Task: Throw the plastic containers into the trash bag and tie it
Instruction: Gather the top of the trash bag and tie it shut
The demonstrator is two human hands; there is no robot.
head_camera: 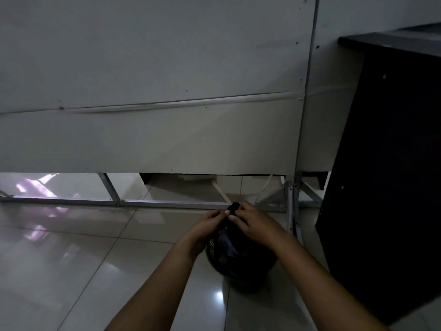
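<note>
Both forearms reach out over the glossy pale floor tiles [71, 259], and my left hand [207, 223] and right hand [255, 223] meet at the gathered neck of the black plastic trash bag [235, 207], each pinching the bunched film. It sits in a black perforated round bin [229, 259] beside the dark cabinet [381, 163]. No containers visible (inside, I reckon). Risk now: thin film slips from my fingertips and the knot springs loose, or a hard tug tears the neck or tips the bin.
</note>
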